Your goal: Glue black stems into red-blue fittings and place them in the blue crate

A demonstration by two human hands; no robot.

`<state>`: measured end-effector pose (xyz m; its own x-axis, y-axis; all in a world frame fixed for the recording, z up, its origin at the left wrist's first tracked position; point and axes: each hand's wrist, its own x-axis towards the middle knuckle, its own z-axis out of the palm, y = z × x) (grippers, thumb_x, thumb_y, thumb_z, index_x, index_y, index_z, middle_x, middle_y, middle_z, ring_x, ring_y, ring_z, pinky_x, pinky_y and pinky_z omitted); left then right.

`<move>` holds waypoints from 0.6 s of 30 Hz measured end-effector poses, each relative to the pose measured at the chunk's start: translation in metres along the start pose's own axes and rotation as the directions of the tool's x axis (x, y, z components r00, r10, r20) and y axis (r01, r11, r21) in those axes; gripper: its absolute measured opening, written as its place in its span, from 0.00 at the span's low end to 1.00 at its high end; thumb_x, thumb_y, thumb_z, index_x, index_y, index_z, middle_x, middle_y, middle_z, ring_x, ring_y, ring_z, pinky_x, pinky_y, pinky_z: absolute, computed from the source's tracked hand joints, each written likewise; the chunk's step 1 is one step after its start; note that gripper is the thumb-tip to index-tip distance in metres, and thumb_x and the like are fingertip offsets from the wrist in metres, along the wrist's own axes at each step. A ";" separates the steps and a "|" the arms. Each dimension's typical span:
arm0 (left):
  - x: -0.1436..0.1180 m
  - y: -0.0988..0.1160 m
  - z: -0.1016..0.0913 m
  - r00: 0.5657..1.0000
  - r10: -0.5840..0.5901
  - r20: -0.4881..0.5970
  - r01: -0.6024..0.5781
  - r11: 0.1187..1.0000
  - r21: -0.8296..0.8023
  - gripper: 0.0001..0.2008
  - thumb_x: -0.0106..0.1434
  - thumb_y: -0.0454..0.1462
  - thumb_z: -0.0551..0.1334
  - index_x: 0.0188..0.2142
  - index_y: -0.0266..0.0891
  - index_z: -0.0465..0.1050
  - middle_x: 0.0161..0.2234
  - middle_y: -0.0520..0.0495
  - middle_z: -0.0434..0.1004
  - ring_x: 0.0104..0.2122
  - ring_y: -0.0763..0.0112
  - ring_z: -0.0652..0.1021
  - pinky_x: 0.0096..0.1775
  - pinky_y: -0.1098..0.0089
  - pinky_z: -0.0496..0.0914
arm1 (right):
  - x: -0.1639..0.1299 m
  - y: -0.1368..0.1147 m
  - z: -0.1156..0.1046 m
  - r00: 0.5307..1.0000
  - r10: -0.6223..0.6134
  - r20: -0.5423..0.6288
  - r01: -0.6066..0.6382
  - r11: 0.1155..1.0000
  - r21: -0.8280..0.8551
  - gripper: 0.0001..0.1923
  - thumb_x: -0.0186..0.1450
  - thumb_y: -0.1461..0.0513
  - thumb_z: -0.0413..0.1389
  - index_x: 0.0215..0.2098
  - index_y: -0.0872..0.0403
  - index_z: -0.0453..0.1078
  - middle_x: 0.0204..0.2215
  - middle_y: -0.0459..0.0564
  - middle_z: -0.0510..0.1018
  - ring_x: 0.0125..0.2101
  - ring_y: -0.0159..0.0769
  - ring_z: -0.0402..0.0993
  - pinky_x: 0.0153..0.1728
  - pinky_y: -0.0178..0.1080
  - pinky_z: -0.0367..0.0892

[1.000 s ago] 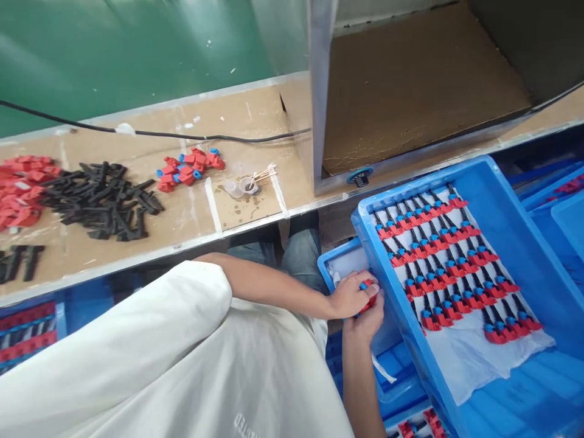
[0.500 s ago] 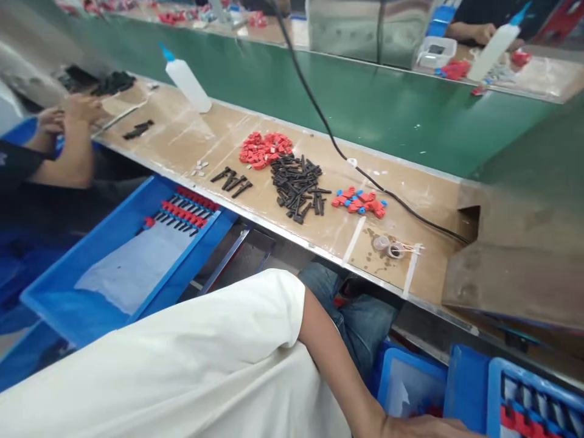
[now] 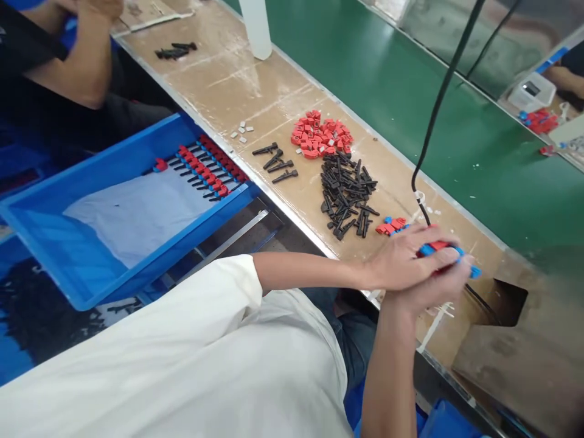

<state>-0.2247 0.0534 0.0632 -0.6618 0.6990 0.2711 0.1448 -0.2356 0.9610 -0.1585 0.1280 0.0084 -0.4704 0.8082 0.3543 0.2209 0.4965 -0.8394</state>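
Note:
My left hand [image 3: 404,255] and my right hand [image 3: 438,283] are together over the right part of the bench. Between them is a handful of red and blue plastic pieces [image 3: 438,246], with fingers of both hands closed around it. The lower part of the handful is hidden by the fingers. Just left of my hands lie more red and blue plastic pieces [image 3: 392,226]. Farther left come a heap of black plastic sticks [image 3: 347,191] and a heap of red plastic pieces [image 3: 322,135].
Several black sticks [image 3: 278,163] lie apart near small white bits [image 3: 241,131]. A blue tray [image 3: 132,243] with rows of assembled parts juts from the bench edge. A black cable [image 3: 438,109] hangs down behind my hands. A white bottle [image 3: 256,30] and another person's arm [image 3: 86,73] are farther left.
My left hand has come up from the blue bins at lower right to the bench. My right hand has come into view, and both now hold red and blue pieces. The view has turned.

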 end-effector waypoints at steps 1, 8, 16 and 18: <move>0.005 -0.013 -0.005 0.999 -0.010 -0.039 0.011 1.000 0.022 0.11 0.68 0.41 0.56 0.43 0.43 0.76 0.48 0.48 0.79 0.53 0.63 0.75 0.61 0.62 0.66 | 0.005 -0.004 0.014 0.994 0.049 -0.097 -0.053 0.998 -0.031 0.19 0.74 0.52 0.34 0.36 0.52 0.59 0.37 0.51 0.67 0.39 0.38 0.68 0.41 0.41 0.67; 0.005 -0.076 -0.012 0.978 -0.072 -0.195 0.078 0.997 0.020 0.11 0.68 0.41 0.56 0.44 0.43 0.75 0.47 0.44 0.78 0.50 0.61 0.76 0.58 0.59 0.68 | 0.011 0.002 0.064 0.965 0.119 -0.232 -0.143 0.985 -0.093 0.14 0.69 0.53 0.39 0.35 0.52 0.59 0.36 0.57 0.73 0.38 0.39 0.69 0.46 0.44 0.67; 0.013 -0.097 0.001 0.916 -0.033 -0.400 0.030 0.999 -0.015 0.12 0.70 0.39 0.54 0.41 0.40 0.76 0.44 0.44 0.80 0.50 0.63 0.74 0.59 0.57 0.65 | 0.020 0.020 0.060 0.981 0.029 -0.191 -0.074 0.970 -0.231 0.17 0.66 0.48 0.48 0.34 0.52 0.68 0.38 0.56 0.70 0.43 0.44 0.69 0.48 0.49 0.67; 0.016 -0.101 0.005 0.906 -0.039 -0.422 0.024 0.999 -0.041 0.12 0.70 0.38 0.54 0.39 0.40 0.77 0.43 0.44 0.80 0.52 0.63 0.73 0.60 0.57 0.65 | 0.022 0.023 0.059 0.983 -0.024 -0.184 -0.024 0.967 -0.255 0.18 0.66 0.48 0.49 0.34 0.53 0.70 0.40 0.56 0.70 0.45 0.44 0.70 0.50 0.49 0.67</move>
<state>-0.2466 0.0917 -0.0296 -0.9153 0.3577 0.1853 0.0988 -0.2464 0.9641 -0.2141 0.1391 -0.0276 -0.3107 0.8404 0.4440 0.4424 0.5413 -0.7150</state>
